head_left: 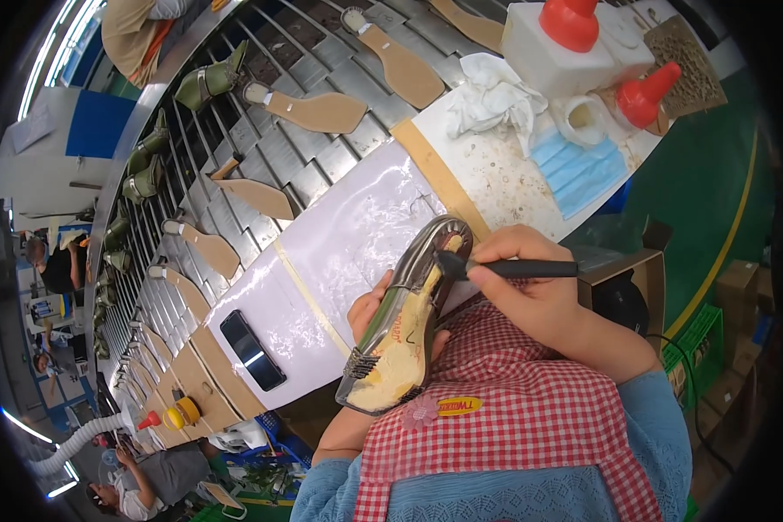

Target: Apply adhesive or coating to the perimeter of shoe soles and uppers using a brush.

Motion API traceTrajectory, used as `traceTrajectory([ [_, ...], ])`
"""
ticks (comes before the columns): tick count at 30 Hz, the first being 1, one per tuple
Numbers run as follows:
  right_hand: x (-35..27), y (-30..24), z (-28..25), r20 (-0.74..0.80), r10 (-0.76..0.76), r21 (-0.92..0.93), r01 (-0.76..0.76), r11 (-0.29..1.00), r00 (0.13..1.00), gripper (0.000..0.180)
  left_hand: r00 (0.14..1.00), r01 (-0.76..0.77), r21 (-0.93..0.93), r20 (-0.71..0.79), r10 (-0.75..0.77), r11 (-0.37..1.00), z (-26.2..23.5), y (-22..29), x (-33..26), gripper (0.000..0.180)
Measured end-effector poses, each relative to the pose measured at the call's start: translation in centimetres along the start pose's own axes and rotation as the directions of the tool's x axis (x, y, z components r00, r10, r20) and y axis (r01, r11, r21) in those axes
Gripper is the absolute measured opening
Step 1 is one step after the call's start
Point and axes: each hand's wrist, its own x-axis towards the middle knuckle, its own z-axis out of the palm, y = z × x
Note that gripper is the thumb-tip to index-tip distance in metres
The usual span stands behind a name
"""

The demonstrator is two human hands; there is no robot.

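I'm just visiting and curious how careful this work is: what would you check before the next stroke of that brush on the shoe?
1. Shoe held firm: ok, the left hand grips it from underneath, sole side up.
2. Brush in hand: ok, the right hand pinches it like a pen.
3. Brush tip on the shoe: ok, it meets the sole near the toe end.
4. Glue on the tip: cannot tell, too small to see.
5. Phone out of the way: ok, it lies apart on the white table.
6. Glue bottle within reach: cannot tell.
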Motion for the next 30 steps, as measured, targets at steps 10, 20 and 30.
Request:
traceTrajectory([
  [10,0.8,-1.3,0.0,0.282,0.227,0.209,-0.291,0.934,0.932,0.015,0.997,-0.028,-0.160,-0.072,0.016,0.987,0.2,0.0,0.8,0.091],
  [20,2.2,-1.6,-2.7,-0.019,0.254,0.579,-0.196,0.791,0.967,0.013,0.869,-0.083,-0.930,-0.244,-0.431,0.358,-4.6,-2.4,6.3,0.053],
  [30,5.6,-1.5,-5.6,0.130,0.216,0.622,-0.249,0.743,0.968,0.015,0.976,-0.095,-0.980,-0.127,-0.179,0.176,-16.5,-2.8,31.3,0.044],
])
